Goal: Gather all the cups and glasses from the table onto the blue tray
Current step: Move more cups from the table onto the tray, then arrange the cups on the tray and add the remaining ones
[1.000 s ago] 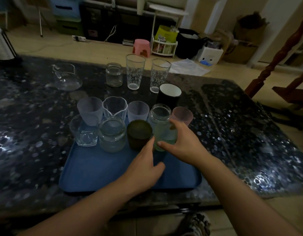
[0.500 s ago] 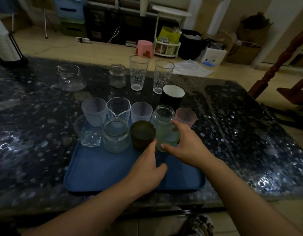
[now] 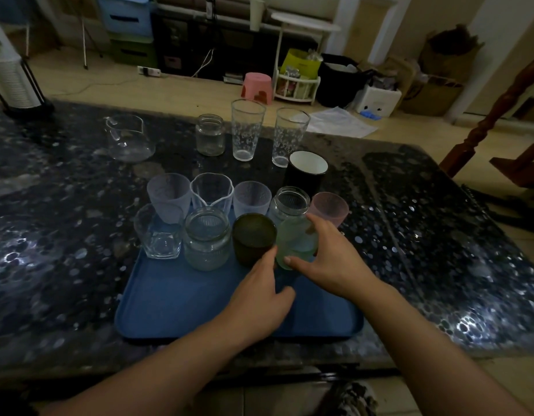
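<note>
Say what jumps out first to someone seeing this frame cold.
The crowd of cups and jars packed along the far end of the blue tray, with both hands in it: right hand around a pale green glass, left hand by a dark cup. Behind, two tall patterned glasses stand on the dark table.

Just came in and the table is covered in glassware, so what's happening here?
A person is collecting cups and glasses onto a blue tray. The right hand is wrapped around a pale green glass at the tray's right side, and the left hand rests beside a dark cup. About nine pieces are grouped at the tray's far end. A glass pitcher, a small jar, two tall patterned glasses and a black mug still stand on the table.
</note>
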